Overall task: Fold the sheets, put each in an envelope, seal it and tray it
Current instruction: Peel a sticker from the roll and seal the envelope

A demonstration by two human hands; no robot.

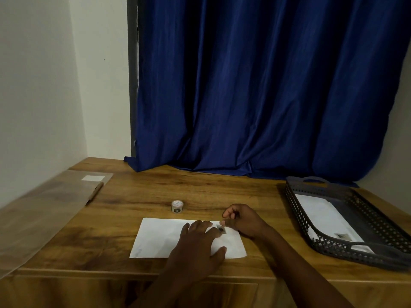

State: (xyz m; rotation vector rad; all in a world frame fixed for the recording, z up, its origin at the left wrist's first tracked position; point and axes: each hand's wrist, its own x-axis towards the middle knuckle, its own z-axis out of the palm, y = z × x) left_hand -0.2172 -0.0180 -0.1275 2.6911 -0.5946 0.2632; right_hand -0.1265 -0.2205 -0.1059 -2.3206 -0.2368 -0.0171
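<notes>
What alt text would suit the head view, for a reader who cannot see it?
On a wooden table, the left hand presses a white envelope flat while the right hand applies a small sticker to it. A sticker roll stands behind; a grey tray with envelopes sits right.

Pretty dim shot overall, warm indoor light that seemed to come from above and behind the camera. The blue curtain (266,85) kept a soft sheen on its folds. The table (155,187) was murky, with soft shadows under the arms. Edges bowed from the wide lens, and the left corner smeared soft.
</notes>
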